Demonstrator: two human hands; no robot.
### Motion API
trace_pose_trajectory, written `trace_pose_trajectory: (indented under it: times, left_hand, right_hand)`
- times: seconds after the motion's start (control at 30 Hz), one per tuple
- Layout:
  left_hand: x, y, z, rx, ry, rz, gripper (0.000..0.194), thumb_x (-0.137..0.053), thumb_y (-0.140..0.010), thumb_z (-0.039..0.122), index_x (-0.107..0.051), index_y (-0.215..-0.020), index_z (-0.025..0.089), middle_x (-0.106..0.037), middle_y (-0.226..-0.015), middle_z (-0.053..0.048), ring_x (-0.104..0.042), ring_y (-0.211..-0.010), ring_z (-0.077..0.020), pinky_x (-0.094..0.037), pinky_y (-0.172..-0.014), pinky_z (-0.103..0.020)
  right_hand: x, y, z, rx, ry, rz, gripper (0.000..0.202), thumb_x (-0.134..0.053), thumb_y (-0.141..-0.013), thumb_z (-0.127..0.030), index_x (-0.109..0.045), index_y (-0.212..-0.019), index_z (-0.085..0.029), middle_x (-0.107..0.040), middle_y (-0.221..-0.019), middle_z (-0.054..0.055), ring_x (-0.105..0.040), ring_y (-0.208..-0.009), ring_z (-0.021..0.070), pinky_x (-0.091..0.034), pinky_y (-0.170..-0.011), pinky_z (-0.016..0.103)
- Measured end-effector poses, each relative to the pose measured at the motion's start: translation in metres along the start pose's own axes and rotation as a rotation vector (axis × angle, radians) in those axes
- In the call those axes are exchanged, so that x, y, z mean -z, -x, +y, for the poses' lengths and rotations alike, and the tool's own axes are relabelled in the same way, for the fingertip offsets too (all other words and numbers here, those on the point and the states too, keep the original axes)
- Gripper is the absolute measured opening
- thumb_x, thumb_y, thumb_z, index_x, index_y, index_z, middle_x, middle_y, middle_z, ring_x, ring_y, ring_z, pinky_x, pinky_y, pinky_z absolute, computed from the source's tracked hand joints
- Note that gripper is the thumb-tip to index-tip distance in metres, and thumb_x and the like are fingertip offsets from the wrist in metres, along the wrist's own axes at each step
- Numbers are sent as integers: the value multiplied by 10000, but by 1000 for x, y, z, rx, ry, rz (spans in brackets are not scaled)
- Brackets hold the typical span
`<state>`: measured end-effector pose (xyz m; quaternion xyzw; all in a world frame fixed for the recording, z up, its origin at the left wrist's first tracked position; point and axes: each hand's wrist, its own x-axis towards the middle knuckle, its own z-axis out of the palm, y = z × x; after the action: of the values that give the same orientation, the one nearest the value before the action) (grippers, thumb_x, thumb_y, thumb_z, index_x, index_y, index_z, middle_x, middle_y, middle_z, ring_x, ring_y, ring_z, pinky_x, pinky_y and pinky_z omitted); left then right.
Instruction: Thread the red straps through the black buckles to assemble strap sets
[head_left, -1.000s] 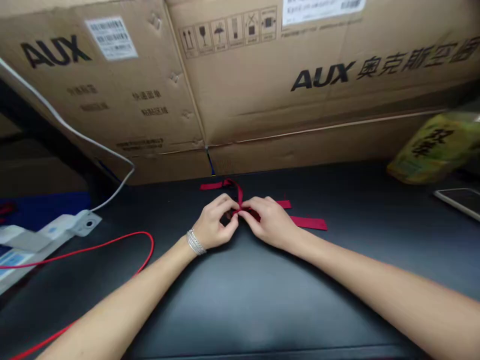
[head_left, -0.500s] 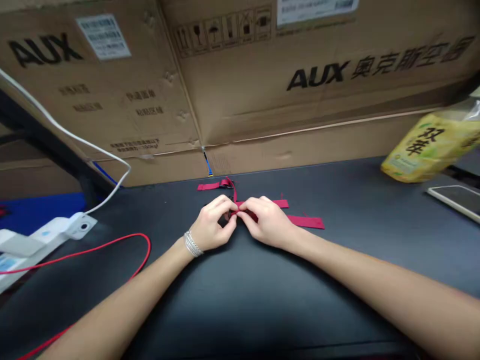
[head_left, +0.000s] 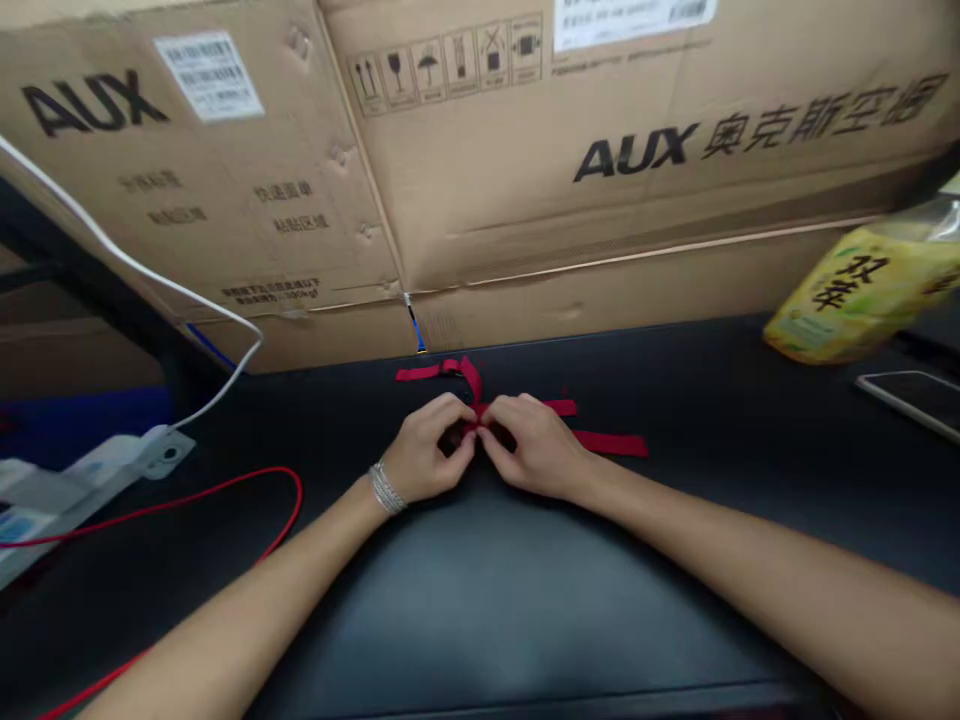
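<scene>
A: Head view: what's in each grip?
B: Left hand (head_left: pixel 426 458) and right hand (head_left: pixel 534 450) meet fingertip to fingertip, both pinched on the ribbon (head_left: pixel 609 442) lying on the desk (head_left: pixel 480 610).
A: Beyond them?
B: Ribbon tails trail right and behind; boxes (head_left: pixel 525 190) stand farther back.

A: Surface?
B: Black table (head_left: pixel 525 600). Red ribbon (head_left: pixel 607 442) lies mid-table, red cable (head_left: pixel 225 487) left, phone (head_left: pixel 911 398) and yellow-green bag (head_left: pixel 862 295) far right, cardboard boxes (head_left: pixel 525 200) behind.
</scene>
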<state>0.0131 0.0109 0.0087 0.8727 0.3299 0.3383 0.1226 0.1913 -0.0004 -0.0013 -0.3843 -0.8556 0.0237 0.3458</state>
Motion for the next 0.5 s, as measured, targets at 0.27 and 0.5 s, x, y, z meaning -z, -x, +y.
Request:
trace_pose_trajectory:
  times: [0.27, 0.5]
  left_hand:
    - [-1, 0, 1, 33, -11, -4, 56, -512, -778, 146, -528, -828, 166, -552, -769, -26, -524, -661, -125, -450, -645, -254]
    - [-1, 0, 0, 46, 21, 31, 46, -528, -784, 151, -536, -828, 161, -569, -765, -27, -530, -667, -127, -442, -651, -252]
  right_hand:
    - [0, 0, -1, -6, 4, 0, 103, -468, -853, -174, -533, -774, -166, -565, -732, 35, -474, -656, 154, -357, -653, 287]
    - [-1, 0, -1, -25, -10, -5, 101, -477, -867, -175, -552, -802, -157, -590, -772, 43, -502, -678, 151, -368, -667, 285]
